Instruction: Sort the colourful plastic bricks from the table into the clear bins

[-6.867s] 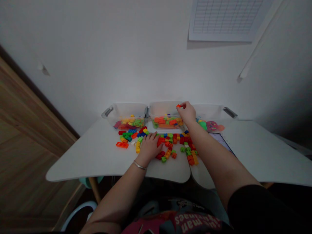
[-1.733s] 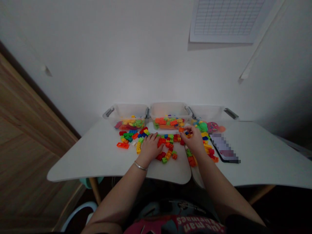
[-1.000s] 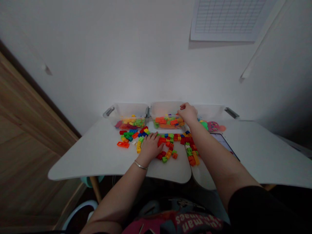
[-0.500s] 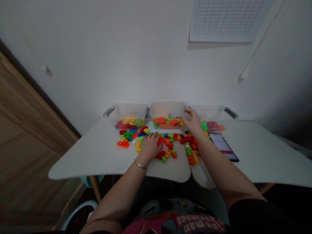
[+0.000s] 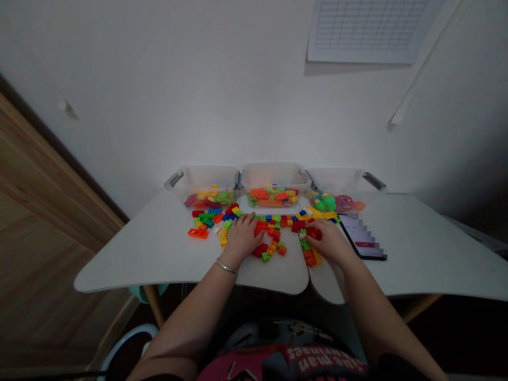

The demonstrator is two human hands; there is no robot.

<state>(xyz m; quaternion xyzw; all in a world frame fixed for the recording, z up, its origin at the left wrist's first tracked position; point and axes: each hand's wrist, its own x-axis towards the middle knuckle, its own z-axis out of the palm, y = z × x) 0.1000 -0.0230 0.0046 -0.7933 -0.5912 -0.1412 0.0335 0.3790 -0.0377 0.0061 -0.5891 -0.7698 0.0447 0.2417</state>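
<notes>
My left hand lies palm down over the left part of the loose toy bricks, its fingers stretched out and a bracelet on its wrist. Yellow bricks show at its left, and orange and red bricks by its thumb. My right hand is low over the bricks at the right, thumb and forefinger apart around red bricks; no firm grip shows. Just below its thumb are orange bricks. Its other fingertips are partly hidden.
Against the wall stand a left clear bin and a middle clear bin, both with bricks, and a right clear bin with rounded toys. A phone lies right of my right hand. The white table has a gap near its middle.
My right hand has come down from beside the middle bin to the bricks in front of it. My left hand has stayed almost in place. The view has shifted slightly.
</notes>
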